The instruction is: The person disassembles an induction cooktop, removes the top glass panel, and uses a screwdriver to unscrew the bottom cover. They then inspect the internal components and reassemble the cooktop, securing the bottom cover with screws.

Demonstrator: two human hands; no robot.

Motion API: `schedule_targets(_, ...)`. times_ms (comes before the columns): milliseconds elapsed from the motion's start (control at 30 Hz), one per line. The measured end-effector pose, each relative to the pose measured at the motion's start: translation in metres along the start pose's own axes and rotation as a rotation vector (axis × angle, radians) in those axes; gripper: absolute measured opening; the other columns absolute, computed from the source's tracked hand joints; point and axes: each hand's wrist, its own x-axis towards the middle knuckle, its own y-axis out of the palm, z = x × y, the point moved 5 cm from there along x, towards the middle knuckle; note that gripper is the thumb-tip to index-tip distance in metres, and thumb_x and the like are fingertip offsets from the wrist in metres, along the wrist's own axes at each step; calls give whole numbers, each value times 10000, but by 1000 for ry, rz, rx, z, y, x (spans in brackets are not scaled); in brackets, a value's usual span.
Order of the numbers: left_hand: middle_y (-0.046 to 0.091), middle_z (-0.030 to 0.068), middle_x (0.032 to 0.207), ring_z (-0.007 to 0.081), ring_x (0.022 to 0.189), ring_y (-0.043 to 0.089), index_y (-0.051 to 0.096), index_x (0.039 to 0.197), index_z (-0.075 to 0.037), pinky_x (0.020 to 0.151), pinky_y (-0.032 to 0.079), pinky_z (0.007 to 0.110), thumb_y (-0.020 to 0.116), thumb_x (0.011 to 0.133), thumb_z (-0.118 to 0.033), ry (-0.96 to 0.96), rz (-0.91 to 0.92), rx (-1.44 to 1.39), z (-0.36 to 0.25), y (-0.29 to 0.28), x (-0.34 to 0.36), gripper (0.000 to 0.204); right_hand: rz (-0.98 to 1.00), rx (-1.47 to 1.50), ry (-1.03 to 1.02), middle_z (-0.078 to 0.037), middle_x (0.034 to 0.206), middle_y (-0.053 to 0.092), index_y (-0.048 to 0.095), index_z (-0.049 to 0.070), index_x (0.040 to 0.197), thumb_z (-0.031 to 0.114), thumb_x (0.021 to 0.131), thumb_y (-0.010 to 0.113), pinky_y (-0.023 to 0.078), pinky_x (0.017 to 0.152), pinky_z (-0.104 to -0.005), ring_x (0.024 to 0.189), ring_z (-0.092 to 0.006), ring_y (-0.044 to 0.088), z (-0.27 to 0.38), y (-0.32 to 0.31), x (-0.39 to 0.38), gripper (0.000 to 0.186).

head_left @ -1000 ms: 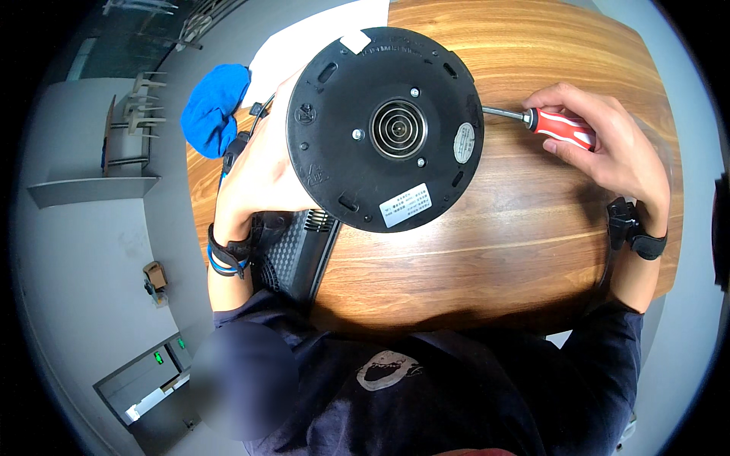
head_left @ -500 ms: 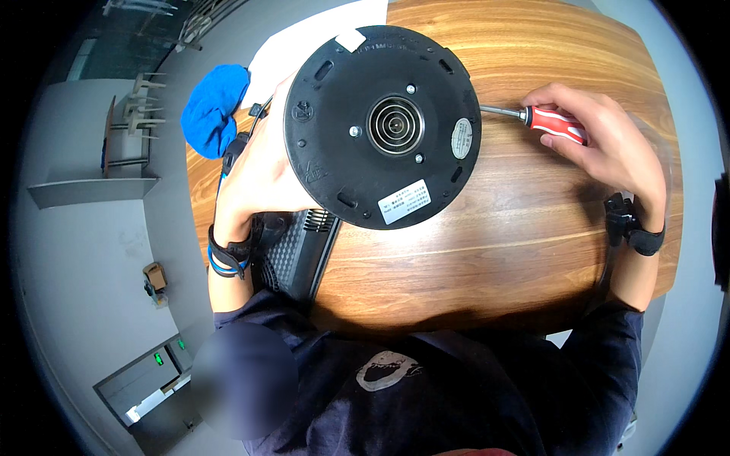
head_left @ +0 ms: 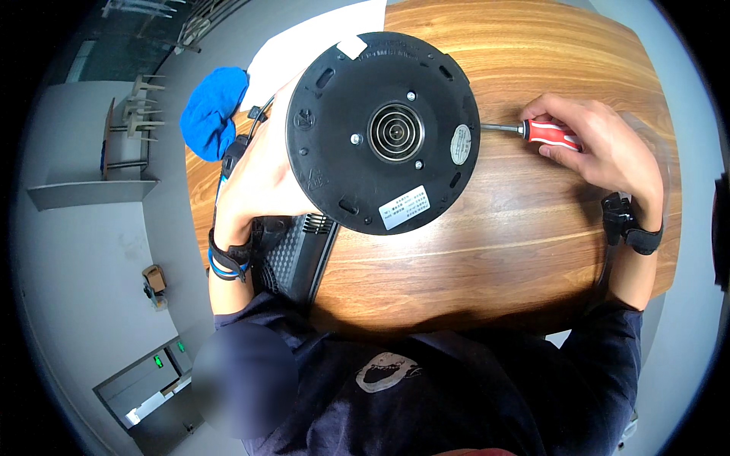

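Observation:
An electric kettle (head_left: 334, 163) is held up with its round black underside facing me, showing a ringed metal connector at the centre, several screws and a white label. At its left side my left hand (head_left: 262, 163) grips it, the fingers hidden behind the body. My right hand (head_left: 601, 137) is closed round the red and white handle of a screwdriver (head_left: 553, 134). The screwdriver's shaft points left, and its tip is out of sight behind the kettle's right edge, so I cannot tell what it touches.
Under my left forearm lies a black device with a textured, vented top (head_left: 293, 262). A blue cloth bundle (head_left: 213, 114) sits at the table's left edge, beside a white sheet (head_left: 304, 38) at the back. The wooden table (head_left: 456, 273) curves round on the right.
The kettle has dropped slightly toward me in the view. The screwdriver's shaft has come down a little at its kettle end and lies nearly level. Both hands keep their hold.

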Motion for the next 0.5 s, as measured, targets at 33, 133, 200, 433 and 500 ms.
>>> schedule_targets(33, 529, 245, 1703, 389, 1559, 558, 359, 1744, 12, 1300, 437, 519, 1104, 650, -434, -3, -1, 1, 0, -1, 0, 1397, 17, -9, 18, -207, 1107, 805, 679, 81, 1333, 73, 938, 842, 603, 897, -518, 1062, -447, 770, 1, -1, -1, 427)
schedule_targets(133, 533, 244, 1701, 388, 1557, 560, 362, 1743, 11, 1300, 437, 519, 1106, 645, -434, -9, -3, 4, 0, 0, 0, 1400, 36, -23, 17, -213, 1087, 803, 663, 84, 1331, 88, 944, 844, 601, 882, -521, 1045, -451, 771, 0, 0, -1, 427)
schedule_targets(200, 535, 243, 1699, 387, 1556, 561, 364, 1743, 10, 1300, 438, 518, 1108, 641, -435, -8, -7, 2, 1, 0, 1, 1402, 37, -8, 28, -219, 1079, 802, 655, 85, 1332, 101, 956, 842, 600, 875, -522, 1040, -455, 770, -2, 0, -1, 420)
schedule_targets(433, 543, 240, 1694, 385, 1552, 566, 371, 1741, 7, 1299, 439, 518, 1112, 629, -436, -20, -16, 3, 4, 5, 5, 1408, 10, 62, 81, -233, 1088, 800, 635, 68, 1335, 129, 990, 831, 605, 884, -514, 1045, -455, 773, 1, -3, 1, 401)
schedule_targets(500, 545, 240, 1693, 384, 1550, 567, 373, 1740, 6, 1299, 440, 517, 1113, 626, -437, -22, -21, 3, 6, 7, 8, 1410, -34, 72, 52, -230, 1078, 796, 630, 62, 1328, 123, 988, 831, 603, 882, -510, 1036, -450, 774, 3, -3, 1, 400)
